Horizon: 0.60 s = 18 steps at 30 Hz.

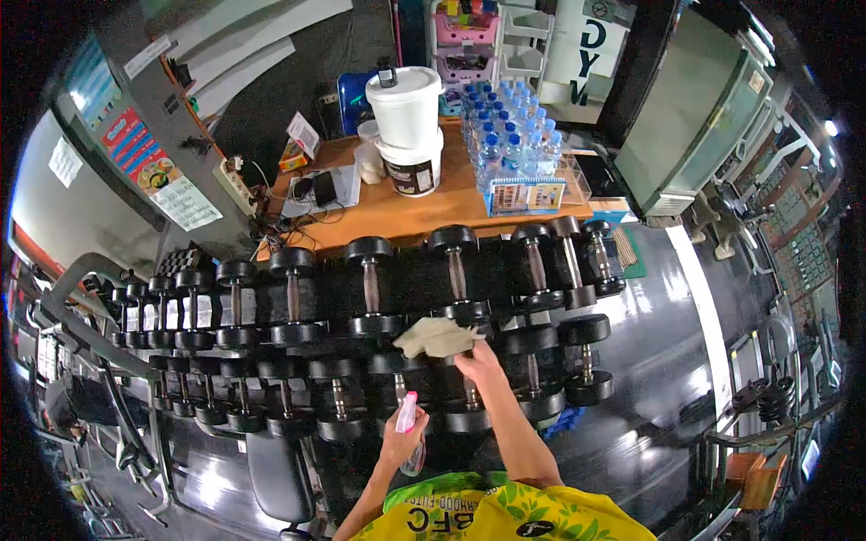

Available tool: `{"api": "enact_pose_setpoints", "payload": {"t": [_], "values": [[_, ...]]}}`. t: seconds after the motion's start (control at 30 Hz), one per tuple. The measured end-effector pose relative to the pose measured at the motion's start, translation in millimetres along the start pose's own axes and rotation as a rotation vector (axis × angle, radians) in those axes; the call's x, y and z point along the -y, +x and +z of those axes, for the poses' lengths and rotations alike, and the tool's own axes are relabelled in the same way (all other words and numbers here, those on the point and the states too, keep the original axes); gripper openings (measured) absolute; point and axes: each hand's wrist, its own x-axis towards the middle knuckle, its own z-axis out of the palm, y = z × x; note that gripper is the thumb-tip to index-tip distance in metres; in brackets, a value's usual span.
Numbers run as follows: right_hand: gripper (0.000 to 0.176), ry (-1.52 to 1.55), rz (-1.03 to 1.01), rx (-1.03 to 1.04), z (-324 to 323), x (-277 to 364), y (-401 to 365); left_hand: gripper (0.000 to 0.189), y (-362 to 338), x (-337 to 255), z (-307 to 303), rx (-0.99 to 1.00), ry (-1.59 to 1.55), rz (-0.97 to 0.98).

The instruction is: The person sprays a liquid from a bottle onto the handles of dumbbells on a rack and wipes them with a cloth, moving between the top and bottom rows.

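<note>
My left hand (402, 440) is wrapped round a spray bottle with a pink and white head (408, 410); its clear body hangs below the fingers. In my right hand (482, 362) is a pale beige cloth (438, 338), spread out to the left of the fingers. The cloth overlaps the gap between the upper and lower rows of black dumbbells. Just above it lies an upper-row dumbbell (457, 273) with a metal handle. A lower-row dumbbell (400, 387) stands beyond the spray head, partly covered by it.
Behind the rack, a wooden desk (361, 224) bears stacked white buckets (406, 113), several water bottles (511, 135) and a desk calendar (527, 196). A padded bench (278, 478) stands at the lower left. A fridge (677, 126) and gym machines are at the right.
</note>
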Motion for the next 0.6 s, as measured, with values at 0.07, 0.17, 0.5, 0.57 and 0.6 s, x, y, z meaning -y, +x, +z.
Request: {"api": "enact_pose_setpoints", "payload": {"t": [0.07, 0.17, 0.5, 0.57, 0.6], "values": [[0.024, -0.158, -0.061, 0.294, -24.4, 23.8, -4.0, 0.016, 3.7, 0.4, 3.3, 0.031, 0.004, -0.024], [0.032, -0.207, -0.239, 0.207, 11.5, 50.2, -95.9, 0.04, 7.7, 7.6, 9.4, 0.058, 0.13, 0.052], [0.042, -0.383, -0.313, 0.164, -89.3, 116.3, -103.3, 0.02, 58.9, 47.7, 26.7, 0.304, 0.062, 0.023], [0.042, -0.396, -0.33, 0.116, -106.4, 122.3, -92.3, 0.014, 70.1, 59.9, 36.2, 0.226, 0.044, 0.079], [0.042, -0.399, -0.355, 0.081, -114.9, 123.9, -86.7, 0.014, 73.8, 64.9, 39.9, 0.22, 0.043, 0.061]]}}
